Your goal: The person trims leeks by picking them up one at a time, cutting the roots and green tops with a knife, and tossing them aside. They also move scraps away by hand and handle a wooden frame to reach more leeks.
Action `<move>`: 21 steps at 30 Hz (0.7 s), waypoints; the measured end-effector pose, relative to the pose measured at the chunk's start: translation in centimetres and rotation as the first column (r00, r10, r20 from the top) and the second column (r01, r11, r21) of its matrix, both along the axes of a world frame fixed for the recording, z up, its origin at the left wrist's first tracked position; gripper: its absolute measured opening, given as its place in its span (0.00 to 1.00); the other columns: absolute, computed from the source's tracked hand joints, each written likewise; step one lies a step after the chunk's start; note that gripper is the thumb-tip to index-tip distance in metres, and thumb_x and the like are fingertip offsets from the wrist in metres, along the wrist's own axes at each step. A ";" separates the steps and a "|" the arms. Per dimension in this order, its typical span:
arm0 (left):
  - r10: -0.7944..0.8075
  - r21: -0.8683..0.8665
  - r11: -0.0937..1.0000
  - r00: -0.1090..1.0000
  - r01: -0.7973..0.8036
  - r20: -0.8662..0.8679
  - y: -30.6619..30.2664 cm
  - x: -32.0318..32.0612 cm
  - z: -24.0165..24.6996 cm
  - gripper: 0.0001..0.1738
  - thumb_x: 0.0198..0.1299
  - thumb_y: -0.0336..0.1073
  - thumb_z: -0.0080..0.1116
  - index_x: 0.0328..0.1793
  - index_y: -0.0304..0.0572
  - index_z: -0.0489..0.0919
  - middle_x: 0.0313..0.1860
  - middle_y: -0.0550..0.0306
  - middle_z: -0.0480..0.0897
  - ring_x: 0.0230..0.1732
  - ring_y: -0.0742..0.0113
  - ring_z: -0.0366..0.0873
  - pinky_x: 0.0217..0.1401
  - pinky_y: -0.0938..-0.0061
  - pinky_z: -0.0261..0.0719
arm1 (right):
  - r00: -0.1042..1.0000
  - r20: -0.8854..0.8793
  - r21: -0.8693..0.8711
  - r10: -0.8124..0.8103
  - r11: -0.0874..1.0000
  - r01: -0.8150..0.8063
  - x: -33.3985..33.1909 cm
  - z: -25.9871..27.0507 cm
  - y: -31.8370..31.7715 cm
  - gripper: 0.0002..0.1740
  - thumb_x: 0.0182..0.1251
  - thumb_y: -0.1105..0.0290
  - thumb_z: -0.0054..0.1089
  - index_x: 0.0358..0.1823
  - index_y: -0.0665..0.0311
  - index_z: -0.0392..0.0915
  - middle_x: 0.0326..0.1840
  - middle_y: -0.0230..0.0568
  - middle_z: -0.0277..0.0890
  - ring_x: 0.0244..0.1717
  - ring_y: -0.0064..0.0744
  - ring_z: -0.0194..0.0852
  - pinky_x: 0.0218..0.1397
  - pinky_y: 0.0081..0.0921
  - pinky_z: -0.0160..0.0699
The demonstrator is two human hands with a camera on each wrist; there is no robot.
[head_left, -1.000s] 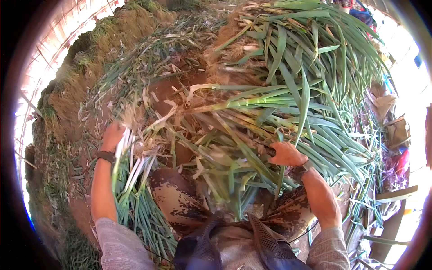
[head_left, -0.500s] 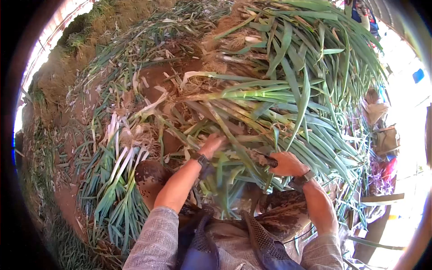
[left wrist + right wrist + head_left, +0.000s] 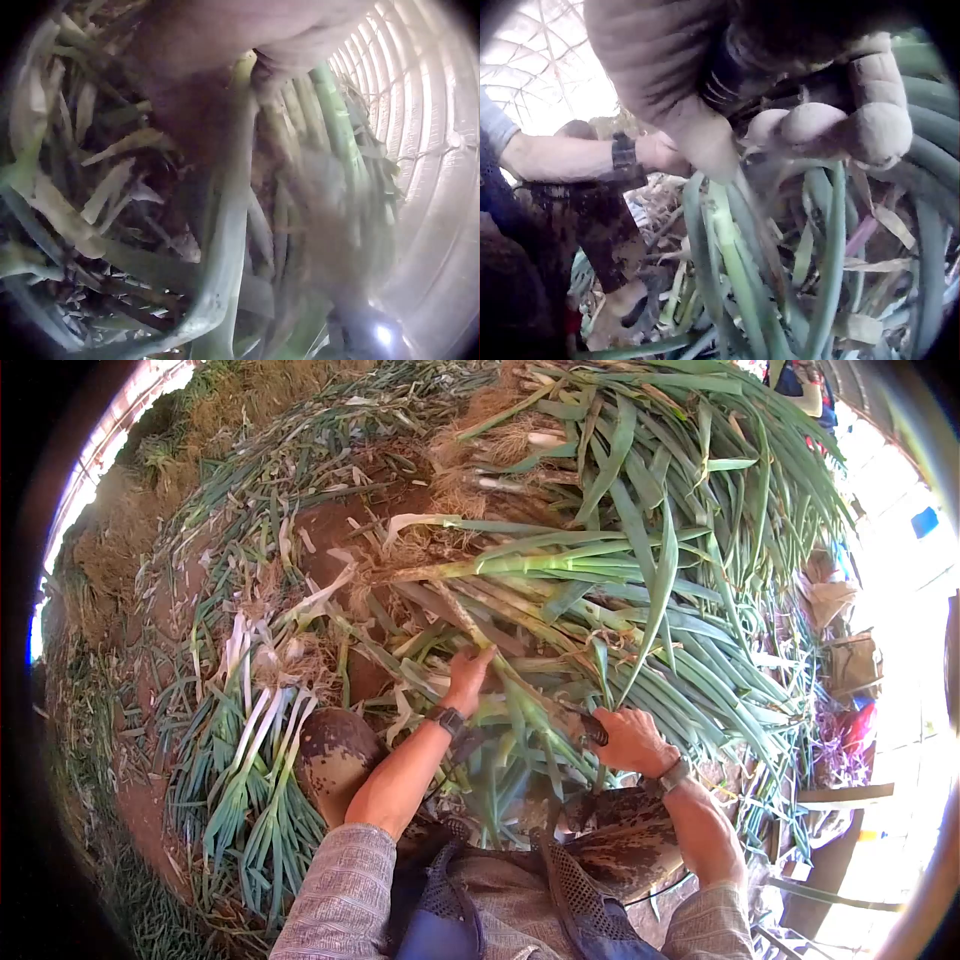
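Observation:
In the head view my left hand [image 3: 466, 682] grips a leek [image 3: 455, 610] partway along its stalk, roots up and leaves hanging toward my lap. The left wrist view has its pale green stalk [image 3: 236, 172] running down from the fingers. Just to the right, my right hand [image 3: 634, 742] holds a knife by its dark handle [image 3: 594, 730]. Its brownish blade, blurred, points left across the leek leaves. Up close in the right wrist view, the fingers [image 3: 810, 124] curl round the ridged handle. Leek leaves [image 3: 735, 262] hang below that hand.
Leeks with white stems [image 3: 258, 720] lie beside my left knee [image 3: 338, 760]. A large heap of untrimmed leeks [image 3: 700, 470] spreads ahead and right. Leaf scraps [image 3: 270, 470] cover the ground at the far left. Sacks [image 3: 852, 663] and a board [image 3: 845, 795] are at the right edge.
My left hand has come from the white-stemmed leeks on the left to the middle and now grips another leek. My right hand stays nearly in place with the knife.

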State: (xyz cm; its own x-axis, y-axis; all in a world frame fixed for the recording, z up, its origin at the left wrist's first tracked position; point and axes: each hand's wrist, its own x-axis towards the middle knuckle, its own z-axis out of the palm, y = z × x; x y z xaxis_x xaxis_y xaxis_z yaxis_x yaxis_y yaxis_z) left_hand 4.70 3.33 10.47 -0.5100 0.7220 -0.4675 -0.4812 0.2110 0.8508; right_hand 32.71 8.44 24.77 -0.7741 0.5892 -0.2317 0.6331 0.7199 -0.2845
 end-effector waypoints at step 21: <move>-0.009 0.081 0.997 0.998 0.004 0.061 -1.1 -0.4 -2.3 0.21 0.76 0.45 0.44 0.68 0.45 0.70 0.49 0.57 0.81 0.45 0.64 0.81 0.46 0.65 0.79 | 0.998 -0.057 -0.038 0.026 0.999 -0.029 -5.6 -2.8 2.3 0.23 0.52 0.57 0.63 0.48 0.63 0.79 0.36 0.57 0.82 0.41 0.61 0.80 0.47 0.52 0.77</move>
State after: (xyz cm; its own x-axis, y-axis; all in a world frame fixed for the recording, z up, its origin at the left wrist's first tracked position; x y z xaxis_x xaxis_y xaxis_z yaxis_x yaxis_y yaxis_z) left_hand 4.30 2.28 8.12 -0.4770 0.7620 -0.4380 -0.5319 0.1465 0.8340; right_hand 27.16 10.71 21.94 -0.8024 0.5589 -0.2093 0.5952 0.7245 -0.3476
